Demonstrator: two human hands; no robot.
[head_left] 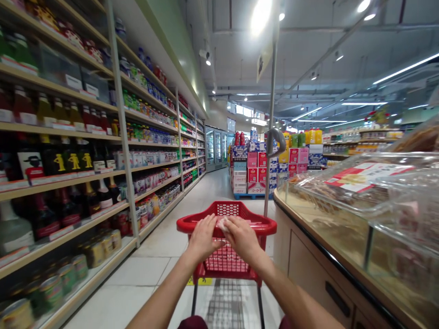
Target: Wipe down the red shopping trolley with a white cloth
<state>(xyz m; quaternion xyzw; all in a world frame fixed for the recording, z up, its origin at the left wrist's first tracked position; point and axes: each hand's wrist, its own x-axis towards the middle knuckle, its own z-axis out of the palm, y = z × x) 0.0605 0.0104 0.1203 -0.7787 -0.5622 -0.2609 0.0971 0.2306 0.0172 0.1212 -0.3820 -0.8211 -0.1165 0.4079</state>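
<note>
In front of me stands a red plastic shopping cart (pixel 226 267) with a mesh basket and dark legs. Over the near side of its rim my left hand (pixel 205 240) is curled, fingers forward and thumb towards the middle, holding the handle. My right hand (pixel 242 238) is close beside it, its fingers pressing a crumpled white tissue (pixel 223 225) against the handle. The palms and the part of the handle beneath them are hidden.
Shelves (pixel 68 125) of bottles and cans line the left. A glass-sided counter (pixel 322 228) with clear plastic packages (pixel 370 176) runs along the right. Stacked drink cartons (pixel 255 169) and a grey pole (pixel 272 91) stand ahead. Tiled aisle floor (pixel 151 269) lies left of the cart.
</note>
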